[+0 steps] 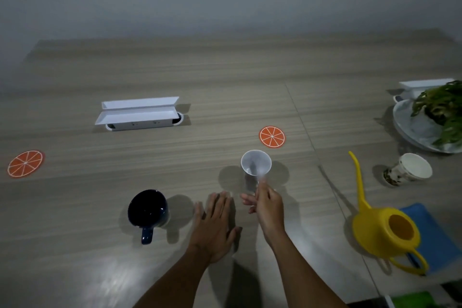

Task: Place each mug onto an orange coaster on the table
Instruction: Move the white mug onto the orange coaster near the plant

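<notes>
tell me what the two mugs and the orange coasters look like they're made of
Dark blue mug: likely glazed ceramic; its thick wall shows glossy highlights. White mug, held by the right hand: smooth and pale, ceramic or plastic; motion blur leaves it open. Coasters and: thin, flat and matte with printed orange-slice lines, perhaps silicone, felt or card; I cannot tell which.

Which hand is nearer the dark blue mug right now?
Left. The left hand lies flat on the table just to the right of the dark blue mug, not touching it. The right hand is farther right, gripping the handle of the white mug.
</notes>
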A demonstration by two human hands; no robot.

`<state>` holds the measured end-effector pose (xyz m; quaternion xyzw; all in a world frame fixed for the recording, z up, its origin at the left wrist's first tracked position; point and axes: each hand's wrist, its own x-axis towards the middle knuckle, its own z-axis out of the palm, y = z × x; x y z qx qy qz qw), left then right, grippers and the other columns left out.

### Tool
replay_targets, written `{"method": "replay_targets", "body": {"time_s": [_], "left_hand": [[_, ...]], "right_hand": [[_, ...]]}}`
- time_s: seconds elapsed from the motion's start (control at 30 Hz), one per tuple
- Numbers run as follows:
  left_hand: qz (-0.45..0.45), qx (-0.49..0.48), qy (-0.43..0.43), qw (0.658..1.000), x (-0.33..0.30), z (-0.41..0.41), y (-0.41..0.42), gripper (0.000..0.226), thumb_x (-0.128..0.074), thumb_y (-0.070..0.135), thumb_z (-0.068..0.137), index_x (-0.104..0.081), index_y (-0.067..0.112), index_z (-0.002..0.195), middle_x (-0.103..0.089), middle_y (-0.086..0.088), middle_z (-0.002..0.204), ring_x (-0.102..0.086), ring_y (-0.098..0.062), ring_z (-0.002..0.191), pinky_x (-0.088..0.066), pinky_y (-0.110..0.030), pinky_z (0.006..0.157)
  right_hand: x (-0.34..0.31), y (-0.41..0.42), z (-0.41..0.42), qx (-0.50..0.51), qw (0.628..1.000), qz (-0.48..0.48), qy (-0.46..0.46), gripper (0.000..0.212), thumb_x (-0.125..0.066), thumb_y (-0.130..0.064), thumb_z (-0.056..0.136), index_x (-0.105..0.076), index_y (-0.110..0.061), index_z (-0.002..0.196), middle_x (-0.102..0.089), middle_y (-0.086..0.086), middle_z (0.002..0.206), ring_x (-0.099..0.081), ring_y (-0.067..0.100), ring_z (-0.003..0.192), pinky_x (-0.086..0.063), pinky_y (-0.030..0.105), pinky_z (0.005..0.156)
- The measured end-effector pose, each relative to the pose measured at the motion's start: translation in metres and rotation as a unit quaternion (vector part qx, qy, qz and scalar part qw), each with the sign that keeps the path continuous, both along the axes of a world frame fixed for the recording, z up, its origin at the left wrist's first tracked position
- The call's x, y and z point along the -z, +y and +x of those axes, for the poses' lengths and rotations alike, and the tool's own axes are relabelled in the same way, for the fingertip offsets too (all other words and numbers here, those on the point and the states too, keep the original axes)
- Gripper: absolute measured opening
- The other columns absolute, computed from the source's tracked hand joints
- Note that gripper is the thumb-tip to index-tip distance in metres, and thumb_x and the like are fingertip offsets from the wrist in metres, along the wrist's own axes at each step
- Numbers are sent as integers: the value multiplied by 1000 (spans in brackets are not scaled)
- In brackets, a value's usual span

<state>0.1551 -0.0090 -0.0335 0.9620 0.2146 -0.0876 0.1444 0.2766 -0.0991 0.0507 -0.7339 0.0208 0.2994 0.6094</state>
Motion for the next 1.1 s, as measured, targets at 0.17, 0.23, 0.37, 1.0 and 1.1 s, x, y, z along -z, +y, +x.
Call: {"method": "replay_targets", "body": {"time_s": [0.17, 0.23, 0.37, 1.0, 1.1], "left_hand": [[-4, 6, -9, 1000, 3, 47, 14, 77, -30, 57, 97, -10, 12, 155, -11, -11, 165, 0, -32, 151, -11, -65, 117], [1, 12, -10, 1000, 4, 67, 22, 76, -30, 55, 96, -13, 11, 155, -11, -11, 165, -1, -32, 151, -11, -64, 117], [13, -5, -27, 1000, 5, 107, 44, 78, -27, 57, 95, -14, 9, 156, -12, -10, 166, -4, -30, 152, -11, -63, 117], [-28, -88, -58, 994, 17, 159, 60, 85, -41, 63, 89, -20, 16, 155, -18, -2, 165, -7, -21, 152, -5, -59, 119], [-34, -90, -49, 994, 17, 159, 59, 85, -38, 66, 89, -18, 17, 156, -16, -2, 165, -6, -21, 152, -4, -59, 119]], "right_hand": [[4, 9, 37, 8, 1000, -14, -18, 33, -43, -40, 105, -58, -29, 78, -81, 10, 81, -79, 22, 78, -53, 32, 58], [7, 13, 51, 13, 999, -21, -21, 32, -44, -40, 105, -60, -29, 80, -82, 9, 82, -79, 22, 79, -54, 33, 61], [14, 26, 81, 37, 999, -18, -17, 33, -46, -39, 105, -63, -24, 82, -81, 7, 80, -79, 24, 80, -55, 33, 61], [36, 82, 178, 117, 992, 40, -20, 52, -43, -42, 105, -43, -16, 60, -80, 16, 75, -77, 29, 73, -50, 32, 58], [40, 85, 182, 124, 991, 44, -24, 52, -43, -41, 105, -43, -18, 58, -80, 15, 73, -78, 30, 76, -49, 31, 57]]}}
